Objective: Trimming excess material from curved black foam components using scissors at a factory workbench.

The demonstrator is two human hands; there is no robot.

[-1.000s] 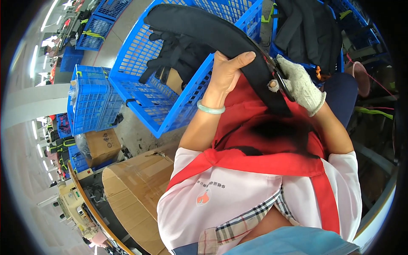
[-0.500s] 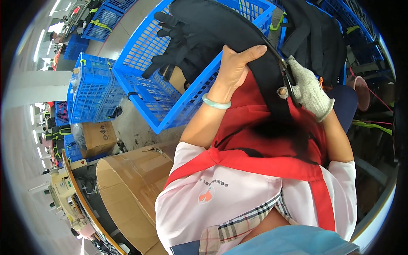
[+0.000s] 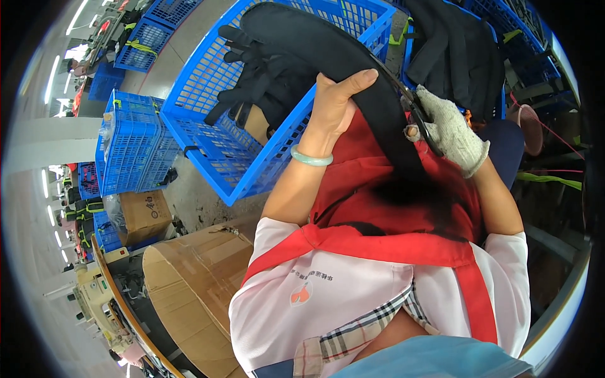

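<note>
A long, curved black padded fabric strip (image 3: pixel 315 39) runs from above the blue basket down over my red apron. My bare left hand (image 3: pixel 339 99), with a pale green bangle on its wrist, is closed on the strip; the thumb lies on top of it and the fingers are hidden beneath. My right hand (image 3: pixel 452 131), in a whitish knit glove, grips a pair of dark scissors (image 3: pixel 418 116) along the strip's right edge. The blades point up and away. Whether they are parted cannot be made out.
The blue plastic basket (image 3: pixel 234 179) ahead holds several black strap-like pieces. Another blue basket with black fabric pieces (image 3: pixel 460 53) stands at far right. Stacked blue crates (image 3: pixel 129 145) and a cardboard box (image 3: pixel 144 215) are on the left. A big curved cardboard piece (image 3: pixel 189 277) lies beside my left elbow.
Both hands, the strip and the scissors sit slightly farther left, and the surroundings have shifted a little with the view. Both grips look the same.
</note>
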